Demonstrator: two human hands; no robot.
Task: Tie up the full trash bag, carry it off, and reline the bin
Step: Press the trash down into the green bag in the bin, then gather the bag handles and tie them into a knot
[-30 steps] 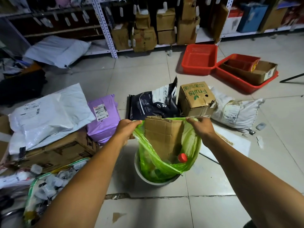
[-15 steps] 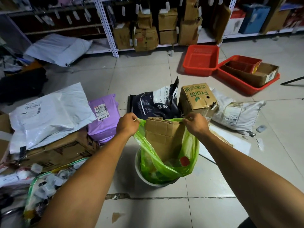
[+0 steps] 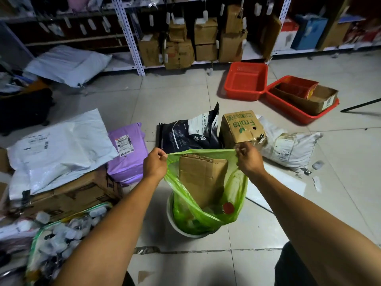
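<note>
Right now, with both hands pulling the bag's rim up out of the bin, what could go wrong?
1. The tall cardboard piece reaches nearly to the rim of the green bag, so there may be too little slack to knot, and its corners could tear the thin film.
2. The left hand and right hand only pinch the rim; a slip could drop it.
3. The white bin might lift or tip with the bag.
</note>
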